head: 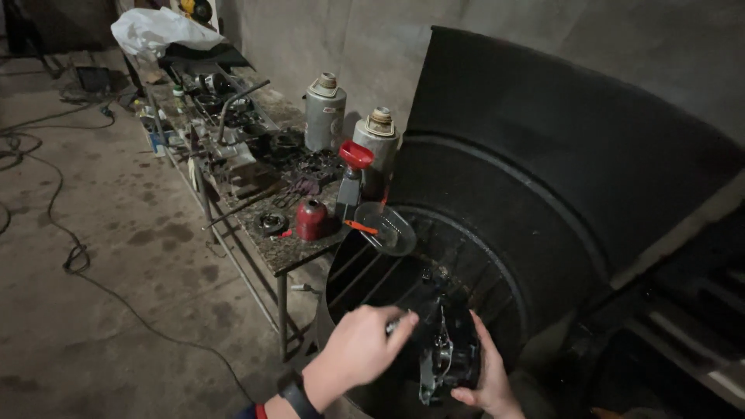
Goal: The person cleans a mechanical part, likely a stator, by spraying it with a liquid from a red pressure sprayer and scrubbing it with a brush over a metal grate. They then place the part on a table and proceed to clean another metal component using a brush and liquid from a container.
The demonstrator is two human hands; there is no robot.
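Room: bare concrete floor [116,310] with dark stains, grey wall behind, dim light.
Cables: black leads [74,256] snake over the floor at the left.
Tabletop: a long, narrow, grimy tabletop [299,250] on thin metal legs runs along the wall, crowded with oily parts.
On it: two grey metal cans [324,112] stand upright side by side near the wall; a red funnel [356,154] sits on a bottle before them; a small red cylinder [311,219] stands near the front edge; a clear round lid [386,228] juts over the corner.
Far end: a white bag [155,29] heaped on the clutter.
In the way: a big black tyre [543,178] fills the right side, just beside the tabletop.
Part: a dark metal assembly [446,353] with pale brackets sits low, inside the tyre's opening.
Left hand [361,345]: grip curled shut around a small silvery tool, its tip at the part's left edge; a dark watch on the wrist.
Right hand [489,380]: grip spread, fingers cupping the part's right side and underside.
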